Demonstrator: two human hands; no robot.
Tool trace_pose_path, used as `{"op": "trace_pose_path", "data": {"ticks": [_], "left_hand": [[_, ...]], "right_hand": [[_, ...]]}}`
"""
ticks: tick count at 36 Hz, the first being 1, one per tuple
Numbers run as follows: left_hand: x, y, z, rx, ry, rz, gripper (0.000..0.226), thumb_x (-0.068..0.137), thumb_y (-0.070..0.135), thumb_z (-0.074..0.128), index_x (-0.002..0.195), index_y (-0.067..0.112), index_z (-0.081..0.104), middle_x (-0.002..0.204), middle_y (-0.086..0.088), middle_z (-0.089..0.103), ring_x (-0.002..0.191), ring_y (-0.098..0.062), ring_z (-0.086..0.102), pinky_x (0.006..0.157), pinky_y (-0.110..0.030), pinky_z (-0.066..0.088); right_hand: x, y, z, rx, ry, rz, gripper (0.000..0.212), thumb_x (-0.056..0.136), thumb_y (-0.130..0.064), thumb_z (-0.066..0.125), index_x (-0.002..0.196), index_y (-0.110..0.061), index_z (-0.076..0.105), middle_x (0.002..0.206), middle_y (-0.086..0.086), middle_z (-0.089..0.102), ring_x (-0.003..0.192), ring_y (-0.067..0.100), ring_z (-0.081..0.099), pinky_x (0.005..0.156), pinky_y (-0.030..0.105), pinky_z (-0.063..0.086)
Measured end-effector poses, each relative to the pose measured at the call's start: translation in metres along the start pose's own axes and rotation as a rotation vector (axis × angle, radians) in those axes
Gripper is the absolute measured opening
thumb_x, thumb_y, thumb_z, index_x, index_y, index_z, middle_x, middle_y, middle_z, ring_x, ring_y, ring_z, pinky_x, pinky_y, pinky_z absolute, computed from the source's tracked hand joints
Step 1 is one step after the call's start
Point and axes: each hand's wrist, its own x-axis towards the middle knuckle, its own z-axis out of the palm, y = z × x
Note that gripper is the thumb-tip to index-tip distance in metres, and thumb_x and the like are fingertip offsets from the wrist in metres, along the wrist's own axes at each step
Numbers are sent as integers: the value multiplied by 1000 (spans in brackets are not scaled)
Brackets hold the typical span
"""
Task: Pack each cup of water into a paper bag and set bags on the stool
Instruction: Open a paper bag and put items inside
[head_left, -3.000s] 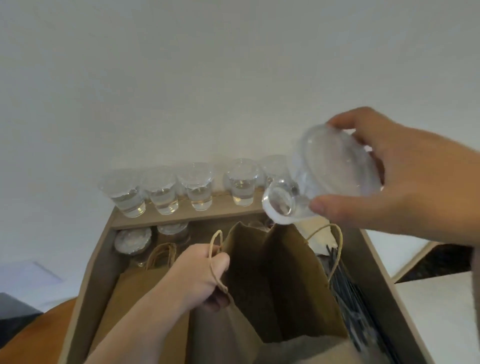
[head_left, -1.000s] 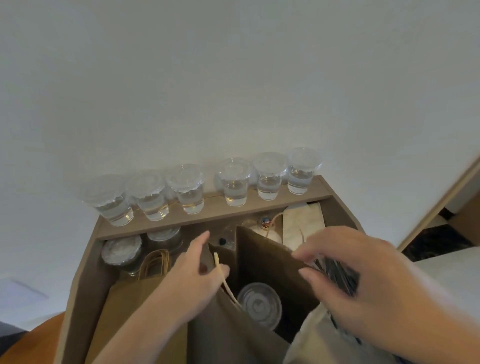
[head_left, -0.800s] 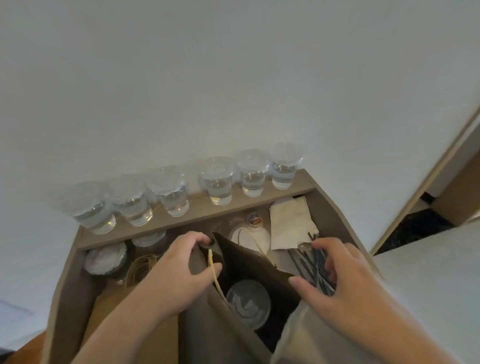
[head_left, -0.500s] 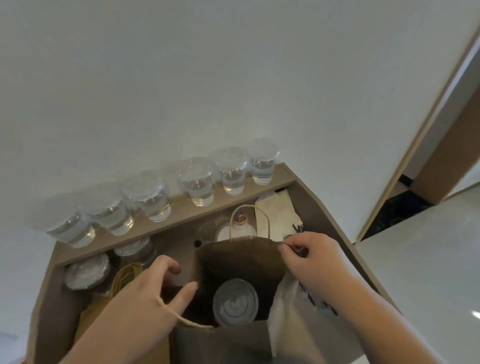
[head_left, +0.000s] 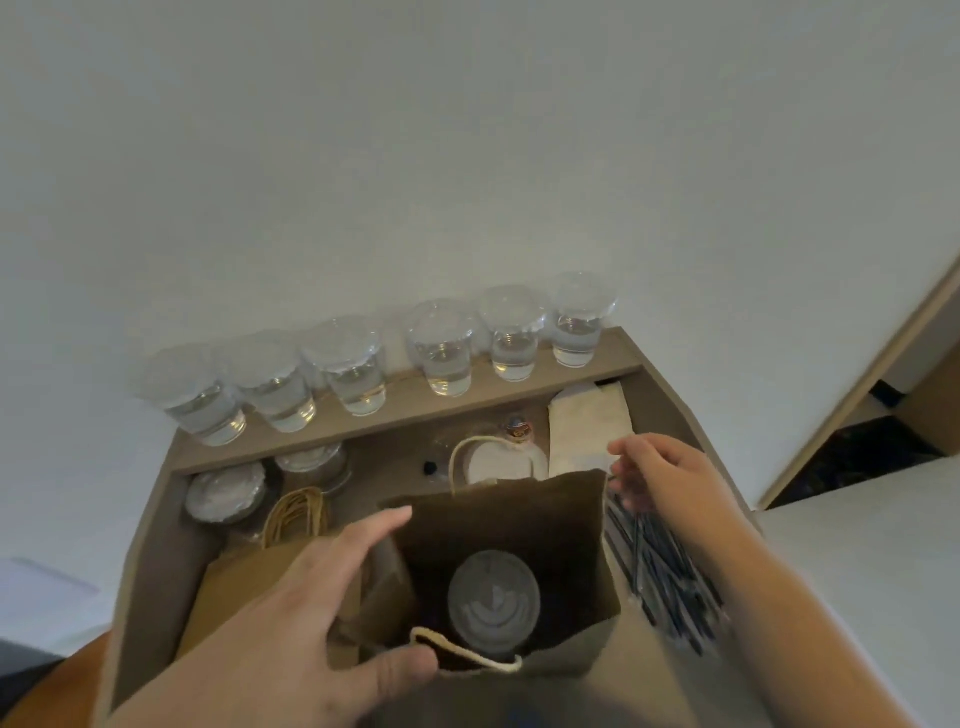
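Likely a café takeaway counter: lidded cups (head_left: 447, 358) line a shelf (head_left: 405, 415) against a plain wall, with bags (head_left: 249, 587), napkins (head_left: 587, 431) and straws (head_left: 670, 571) stocked below.

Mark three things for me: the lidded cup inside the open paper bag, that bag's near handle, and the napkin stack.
lidded cup (head_left: 492, 603), head view, centre of its lid.
near handle (head_left: 470, 652), head view, middle of the pale cord.
napkin stack (head_left: 589, 426), head view, top sheet.
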Motion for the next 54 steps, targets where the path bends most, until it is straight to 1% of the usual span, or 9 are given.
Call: {"op": "trace_pose_path", "data": {"ticks": [6, 10, 23, 31, 39, 44, 47, 50, 54], "left_hand": [[20, -30, 18, -219, 27, 218, 29, 106, 16, 60, 129, 33, 63, 156, 8, 49, 144, -16, 49, 116, -46, 43], [35, -12, 2, -104, 270, 45, 35, 101, 61, 36, 115, 57, 68, 127, 45, 49, 119, 24, 44, 95, -17, 40], [45, -10, 17, 53, 370, 84, 20, 86, 42, 81, 96, 54, 68, 120, 37, 45, 85, 0, 68, 81, -25, 56], [36, -20, 17, 91, 315, 162, 33, 84, 54, 78, 111, 62, 61, 123, 39, 36, 102, 9, 59, 85, -18, 52], [32, -26, 18, 103, 337, 220, 50, 88, 59, 71, 130, 66, 46, 127, 37, 31, 109, 14, 50, 89, -15, 50], [33, -32, 24, 71, 344, 251, 60, 95, 43, 66, 140, 67, 34, 118, 34, 36, 99, 9, 58, 75, -13, 50], [35, -35, 26, 71, 310, 224, 61, 95, 40, 62, 140, 67, 31, 109, 34, 36, 96, 8, 56, 69, -16, 48], [35, -35, 29, 62, 272, 204, 68, 91, 43, 60, 142, 68, 24, 108, 37, 36, 96, 10, 55, 66, -15, 46], [35, -33, 32, 59, 244, 183, 73, 90, 42, 58, 142, 71, 16, 103, 28, 46, 85, 0, 62, 63, -18, 46]], "right_hand": [[11, 88, 5, -529, -79, 191, 7, 101, -35, 67, 99, -37, 73, 88, -9, 75, 81, 7, 72, 66, 23, 55], [7, 114, 16, -630, -101, 252, 10, 100, -40, 67, 109, -35, 67, 94, -11, 70, 82, 9, 69, 70, 30, 60], [11, 132, 24, -896, 73, 247, 42, 101, -18, 56, 142, -20, 44, 133, 8, 59, 110, 28, 68, 89, 47, 61], [0, 112, 10, -778, 126, 233, 40, 97, -29, 67, 136, -27, 57, 99, -7, 68, 81, 13, 70, 74, 41, 66], [-77, -27, -41, -415, 297, -243, 25, 101, -46, 55, 113, -65, 66, 74, -16, 71, 55, 3, 65, 37, 19, 46], [-125, -112, -80, -155, 128, -435, 33, 81, -60, 85, 105, -38, 77, 74, -11, 72, 61, 4, 65, 57, 10, 52], [-138, -130, -76, -225, 3, -525, 4, 94, -35, 82, 96, -39, 82, 72, -14, 75, 61, 2, 71, 58, 14, 55], [-145, -154, -51, -329, -63, -584, 36, 92, -63, 75, 112, -34, 81, 68, 1, 71, 52, 20, 64, 44, 33, 52], [-149, -159, -25, -430, -100, -659, 23, 94, -63, 67, 105, -46, 78, 74, -10, 74, 57, 10, 67, 51, 13, 51]]}}
